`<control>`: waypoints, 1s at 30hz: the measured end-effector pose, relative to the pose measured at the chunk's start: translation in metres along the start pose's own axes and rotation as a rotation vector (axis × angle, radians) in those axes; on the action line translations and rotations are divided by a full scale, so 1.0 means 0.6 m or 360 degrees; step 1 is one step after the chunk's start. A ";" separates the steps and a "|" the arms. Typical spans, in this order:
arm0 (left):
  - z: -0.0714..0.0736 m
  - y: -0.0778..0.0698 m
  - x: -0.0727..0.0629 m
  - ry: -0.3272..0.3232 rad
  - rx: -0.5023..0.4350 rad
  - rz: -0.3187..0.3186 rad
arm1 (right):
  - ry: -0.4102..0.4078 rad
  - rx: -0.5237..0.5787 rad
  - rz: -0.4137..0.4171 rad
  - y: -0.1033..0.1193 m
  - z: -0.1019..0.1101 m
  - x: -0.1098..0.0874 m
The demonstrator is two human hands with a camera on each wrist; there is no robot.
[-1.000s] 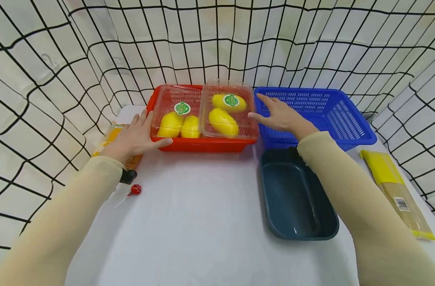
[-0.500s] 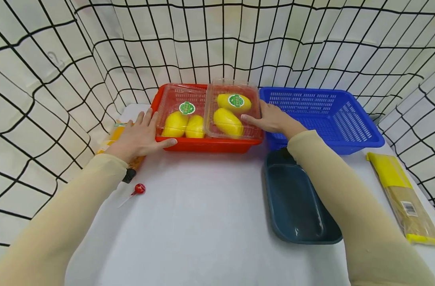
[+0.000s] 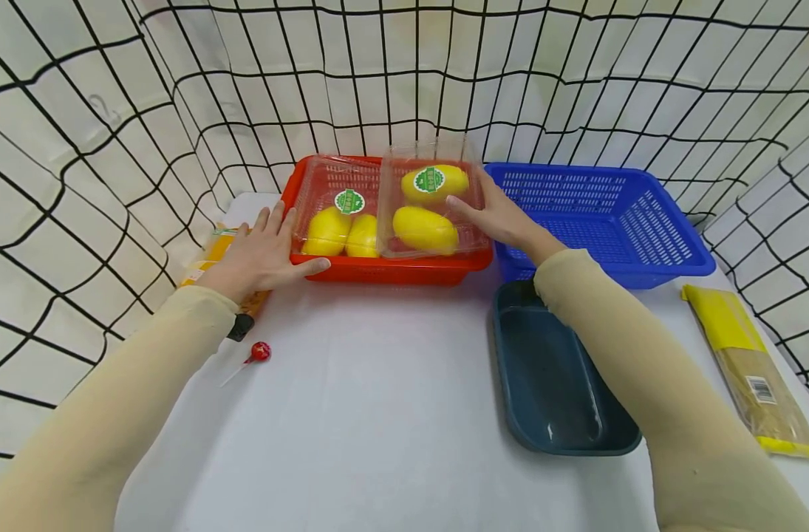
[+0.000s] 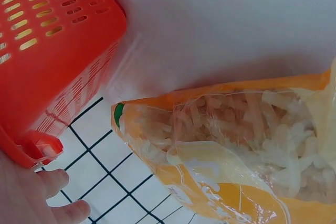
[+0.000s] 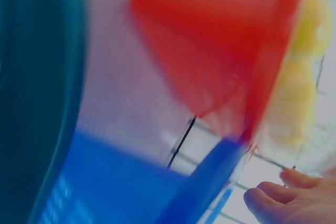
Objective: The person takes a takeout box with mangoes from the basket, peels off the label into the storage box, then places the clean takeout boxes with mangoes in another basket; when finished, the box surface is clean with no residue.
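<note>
Red basket (image 3: 391, 273), lollipop (image 3: 261, 351) on white tabletop (image 3: 377, 399)

smooth, glossy, clear plastic box (image 3: 392, 193)

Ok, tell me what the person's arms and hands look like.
Long, plain cream cloth sleeves run to both wrists. A small black block shows at the left wrist, a dark shape at the right. Left hand and right hand are ungloved.

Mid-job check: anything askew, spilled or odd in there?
The clear fruit pack on the right looks askew: gripped by the right hand, it rides above the rim of the red basket and seems to overlap the neighbouring pack. I see no spill or damage.
</note>
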State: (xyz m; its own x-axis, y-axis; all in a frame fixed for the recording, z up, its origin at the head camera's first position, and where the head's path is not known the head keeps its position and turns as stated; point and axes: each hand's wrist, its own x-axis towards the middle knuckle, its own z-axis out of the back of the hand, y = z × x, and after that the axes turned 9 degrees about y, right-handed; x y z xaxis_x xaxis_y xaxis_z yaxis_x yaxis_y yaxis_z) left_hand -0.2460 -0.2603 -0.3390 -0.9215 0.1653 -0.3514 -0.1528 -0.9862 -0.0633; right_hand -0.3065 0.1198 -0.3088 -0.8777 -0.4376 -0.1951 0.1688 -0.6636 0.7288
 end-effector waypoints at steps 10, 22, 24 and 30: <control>0.002 -0.002 -0.001 -0.0001 -0.0022 -0.0011 | -0.0064 0.0581 -0.0042 0.035 -0.007 0.001; -0.002 0.001 0.001 0.0029 -0.0067 -0.0001 | -0.0132 0.1132 -0.0376 0.055 0.001 0.032; -0.002 0.001 0.001 0.0031 -0.0068 0.0000 | -0.0105 0.1204 -0.0414 0.056 0.005 0.039; -0.002 0.002 0.003 0.0011 -0.0052 -0.0001 | -0.0005 0.1324 -0.0399 0.060 0.011 0.053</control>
State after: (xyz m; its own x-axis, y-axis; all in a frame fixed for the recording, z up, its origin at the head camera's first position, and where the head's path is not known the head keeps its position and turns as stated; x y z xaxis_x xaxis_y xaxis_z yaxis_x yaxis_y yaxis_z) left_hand -0.2475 -0.2614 -0.3408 -0.9189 0.1660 -0.3579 -0.1413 -0.9855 -0.0941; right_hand -0.3314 0.0858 -0.2845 -0.8467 -0.3352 -0.4132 -0.4112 -0.0805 0.9080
